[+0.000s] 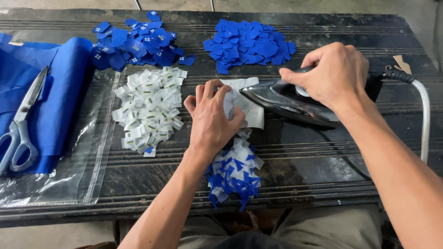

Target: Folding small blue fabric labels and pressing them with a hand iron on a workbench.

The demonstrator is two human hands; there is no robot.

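Nearest you, a mixed heap of blue-and-white scraps (234,173) lies under your left wrist. Your left hand (211,121) presses flat, fingers spread, on a white cloth piece (243,105); your right hand (333,74) is clamped around the iron (288,100), its tip touching that cloth. Beyond lie white labels (148,109) and blue patches (249,44).

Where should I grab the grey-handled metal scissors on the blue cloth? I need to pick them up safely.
Take the grey-handled metal scissors by the finger loops at their near end, coming from the table's front edge. The closed blades point away toward the far side, so the loops lie nearest and keep fingers off the edges.
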